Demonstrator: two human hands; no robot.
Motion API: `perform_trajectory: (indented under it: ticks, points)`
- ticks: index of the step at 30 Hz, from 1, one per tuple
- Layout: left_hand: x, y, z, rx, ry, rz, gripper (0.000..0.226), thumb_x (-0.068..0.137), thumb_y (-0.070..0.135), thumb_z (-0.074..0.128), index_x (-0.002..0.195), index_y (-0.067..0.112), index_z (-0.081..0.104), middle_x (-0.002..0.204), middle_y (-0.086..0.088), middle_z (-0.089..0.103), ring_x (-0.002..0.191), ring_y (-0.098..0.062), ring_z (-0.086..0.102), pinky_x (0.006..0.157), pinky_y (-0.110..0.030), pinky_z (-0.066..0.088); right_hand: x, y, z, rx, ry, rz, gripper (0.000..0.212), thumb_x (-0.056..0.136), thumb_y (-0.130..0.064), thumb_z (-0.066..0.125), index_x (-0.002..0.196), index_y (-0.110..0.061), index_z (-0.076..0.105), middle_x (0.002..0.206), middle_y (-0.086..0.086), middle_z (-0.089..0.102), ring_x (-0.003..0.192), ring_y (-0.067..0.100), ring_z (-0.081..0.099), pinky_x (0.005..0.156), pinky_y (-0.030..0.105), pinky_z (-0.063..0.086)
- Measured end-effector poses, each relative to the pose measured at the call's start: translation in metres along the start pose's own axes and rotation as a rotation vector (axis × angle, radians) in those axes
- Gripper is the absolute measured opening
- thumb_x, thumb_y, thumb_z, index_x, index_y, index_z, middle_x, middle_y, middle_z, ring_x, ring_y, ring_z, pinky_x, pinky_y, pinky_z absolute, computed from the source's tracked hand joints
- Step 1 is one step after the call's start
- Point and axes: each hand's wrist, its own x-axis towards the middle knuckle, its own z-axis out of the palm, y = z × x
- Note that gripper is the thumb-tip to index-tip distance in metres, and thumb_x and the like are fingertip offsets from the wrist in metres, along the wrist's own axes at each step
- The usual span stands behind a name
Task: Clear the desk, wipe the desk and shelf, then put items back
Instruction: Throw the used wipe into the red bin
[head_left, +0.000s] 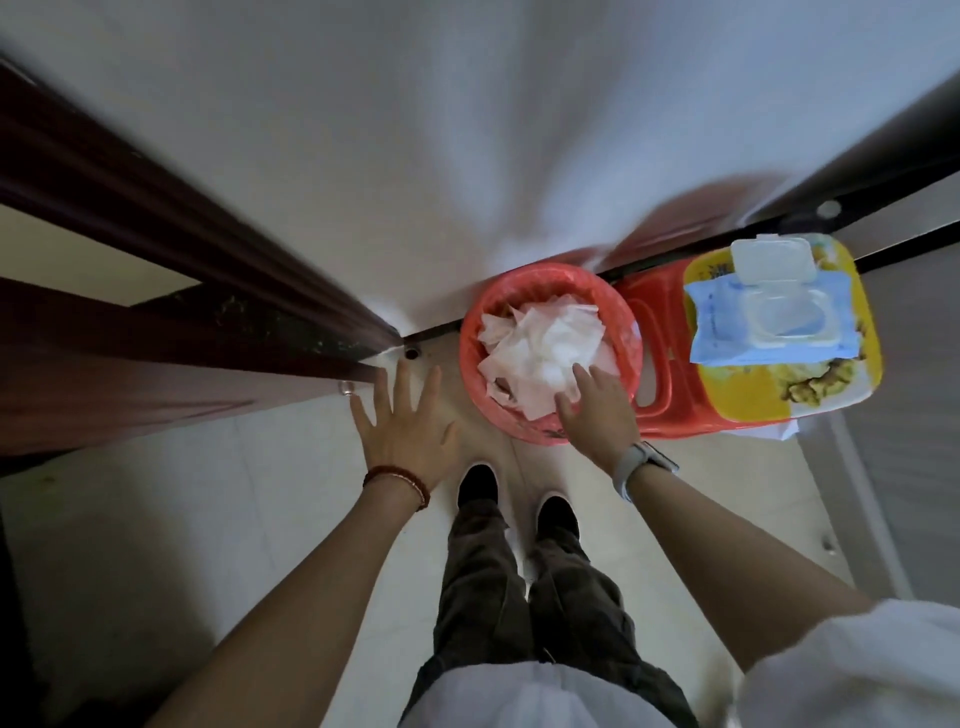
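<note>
Over the red bin, right hand presses used wipes flat-fingered, holding nothing; left hand spread, empty; push down centrally so none spill.

Crumpled white wipes heaped in red bin; wipe pack lid open.

Used wipes hide the bin's contents; wall blurred.
</note>
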Motion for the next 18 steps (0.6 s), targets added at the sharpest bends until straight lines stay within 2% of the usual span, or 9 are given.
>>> perform_trajectory:
  ticks: [4,9,11,12,14,16,18]
  points:
    - [-0.032,0.002,-0.030,-0.045,0.021,-0.061,0.064,0.091,0.044,0.038,0.144,0.028,0.006,0.155,-0.007,-0.001,0.141,-0.028,-0.006,0.110,-0.055,0.000,-0.040,-0.017,-0.032,-0.088,0.017,-0.140,0.049,0.095,-0.027,0.039,0.141,-0.011,0.030,0.148,0.015,0.032,0.136,0.033,0.025,0.111,0.048,0.022]
    - [-0.122,-0.009,-0.112,-0.198,0.179,-0.208,0.057,0.091,0.037,0.043,0.142,0.022,0.024,0.152,-0.010,0.015,0.141,-0.029,0.005,0.111,-0.054,0.006,-0.117,-0.073,-0.106,-0.077,-0.001,-0.371,0.044,0.096,-0.025,0.037,0.138,-0.013,0.037,0.147,0.010,0.034,0.139,0.029,0.020,0.113,0.050,0.017]
    - [-0.178,-0.024,-0.150,-0.254,0.279,-0.314,0.052,0.090,0.036,0.043,0.139,0.020,0.032,0.150,-0.010,0.022,0.140,-0.029,0.012,0.111,-0.055,0.007,-0.152,-0.111,-0.141,-0.074,-0.010,-0.499,0.040,0.094,-0.026,0.035,0.128,-0.011,0.049,0.138,0.011,0.047,0.134,0.031,0.030,0.110,0.048,0.022]
    - [-0.205,-0.031,-0.164,-0.259,0.318,-0.343,0.050,0.088,0.037,0.043,0.135,0.019,0.039,0.148,-0.012,0.029,0.138,-0.031,0.019,0.109,-0.057,0.012,-0.169,-0.127,-0.156,-0.091,-0.011,-0.556,0.040,0.092,-0.027,0.033,0.119,-0.010,0.056,0.128,0.012,0.055,0.126,0.032,0.040,0.106,0.046,0.029]
    - [-0.267,-0.060,-0.195,-0.237,0.457,-0.461,0.049,0.083,0.038,0.043,0.127,0.017,0.050,0.138,-0.013,0.044,0.129,-0.035,0.037,0.104,-0.062,0.022,-0.207,-0.176,-0.183,-0.128,-0.001,-0.790,0.039,0.088,-0.024,0.030,0.102,-0.009,0.062,0.104,0.013,0.065,0.103,0.033,0.056,0.090,0.041,0.041]
    - [-0.330,-0.096,-0.223,-0.269,0.564,-0.643,0.046,0.084,0.034,0.052,0.127,0.017,0.050,0.135,-0.012,0.047,0.126,-0.035,0.040,0.107,-0.059,0.018,-0.250,-0.232,-0.198,-0.122,0.000,-1.013,0.039,0.087,-0.025,0.032,0.100,-0.007,0.065,0.095,0.016,0.068,0.091,0.036,0.061,0.081,0.039,0.047]
    - [-0.389,-0.129,-0.238,-0.290,0.653,-0.794,0.045,0.085,0.031,0.053,0.127,0.016,0.050,0.134,-0.012,0.047,0.124,-0.035,0.039,0.110,-0.056,0.015,-0.297,-0.282,-0.202,-0.083,0.001,-1.176,0.044,0.087,-0.030,0.032,0.109,-0.009,0.064,0.102,0.016,0.068,0.096,0.035,0.060,0.085,0.040,0.047]
